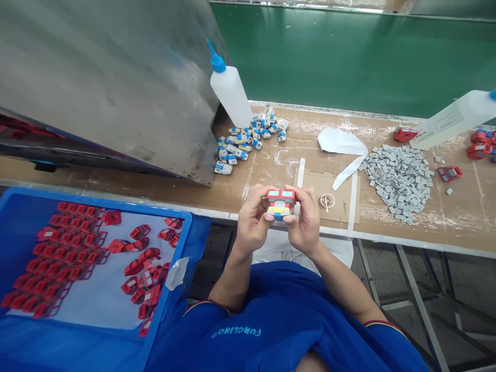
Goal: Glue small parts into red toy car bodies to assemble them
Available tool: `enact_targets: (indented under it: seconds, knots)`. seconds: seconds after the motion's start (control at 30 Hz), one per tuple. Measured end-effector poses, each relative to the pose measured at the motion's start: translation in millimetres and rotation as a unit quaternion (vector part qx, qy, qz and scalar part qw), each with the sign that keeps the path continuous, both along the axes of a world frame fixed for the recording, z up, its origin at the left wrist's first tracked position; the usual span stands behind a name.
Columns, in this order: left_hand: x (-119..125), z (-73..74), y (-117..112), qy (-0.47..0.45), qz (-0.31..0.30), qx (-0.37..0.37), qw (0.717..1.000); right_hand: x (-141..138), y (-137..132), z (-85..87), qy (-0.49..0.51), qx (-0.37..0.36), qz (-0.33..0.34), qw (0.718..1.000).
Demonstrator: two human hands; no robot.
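Note:
A small toy robot torso (280,200) is pinched between my two hands, in front of my chest at the table's near edge. Its upper part is red with two pale blue windows; below it are grey, yellow and blue parts. My left hand (252,219) has its thumb and fingers closed on one side of it. On the other side my right hand (306,222) grips it the same way, thumb at the lower front. The fingers behind the toy are partly hidden. Just right of my right hand, a small round dish (326,200) with a thin stick sits on a cardboard sheet (337,212).
Left is a blue tray (189,219) with many red toy parts (64,248). Blue-and-white pieces (236,147) lie beside a white bottle (232,95) and metal panel (155,93). Grey pieces (401,178), a white strip (341,142) and another bottle (453,119) are rightward.

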State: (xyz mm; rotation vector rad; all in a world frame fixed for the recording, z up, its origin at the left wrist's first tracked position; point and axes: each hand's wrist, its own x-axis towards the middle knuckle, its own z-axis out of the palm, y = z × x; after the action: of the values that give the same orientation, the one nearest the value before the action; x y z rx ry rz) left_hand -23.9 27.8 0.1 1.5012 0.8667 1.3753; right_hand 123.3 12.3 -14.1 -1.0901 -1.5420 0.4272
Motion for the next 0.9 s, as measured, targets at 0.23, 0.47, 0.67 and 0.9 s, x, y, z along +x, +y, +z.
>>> enact_targets:
  seconds: [0.23, 0.47, 0.67, 0.9]
  knots:
    - [-3, 9.1, 0, 0.005, 0.002, 0.025, 1.000, -3, 1, 8.8, 0.017, 0.030, 0.020, 0.999]
    - [-8, 8.6, -9, 0.005, 0.016, 0.026, 1.000, -7, -3, 10.4, 0.022, 0.050, 0.029, 0.998]
    - [-1, 9.5, -19, -0.022, 0.020, 0.082, 0.996, -2, -13, 15.3, 0.048, 0.066, 0.061, 0.995]
    - [7, 13.9, -30, -0.011, 0.028, 0.146, 0.989, 8, -30, 18.5, 0.081, 0.071, 0.096, 0.990]
